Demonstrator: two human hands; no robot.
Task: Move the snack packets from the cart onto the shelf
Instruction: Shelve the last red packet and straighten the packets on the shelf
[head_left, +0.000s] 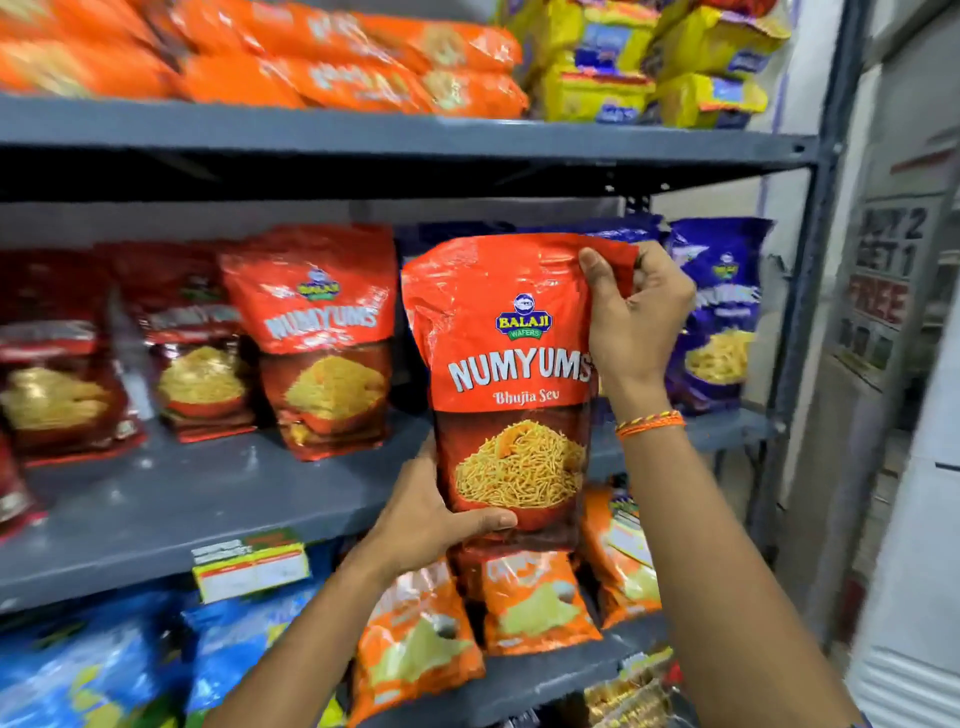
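Grey steel shelving fills the view, stocked on every tier; the cart is not in view.

Task item: one orange Bhujia Sev packet (511, 384), held upright in the air in front of the middle shelf (171, 499), label toward the camera. Its base hangs at about the level of the shelf's front edge and has not yet been set down.

Left hand (431, 514) cups the packet's bottom left corner, thumb across the front, fingers behind. Judged reason: it carries the weight and keeps the base level. Right hand (631, 312) pinches the top right corner, thumb on the front of the seal; likely it steers the top so the soft bag does not fold over. Both hands are closed on this one packet.

Outward: a matching orange packet (317, 338) stands upright on the shelf to the left, with darker red packets (197, 353) beyond it. A blue packet (722, 317) stands to the right. The gap between the orange and blue stock sits directly behind the held packet, so this appears to be the intended slot, keeping like flavours grouped and fronts facing out.

Risk noted: the standing neighbours are close on both sides and could tip if brushed.
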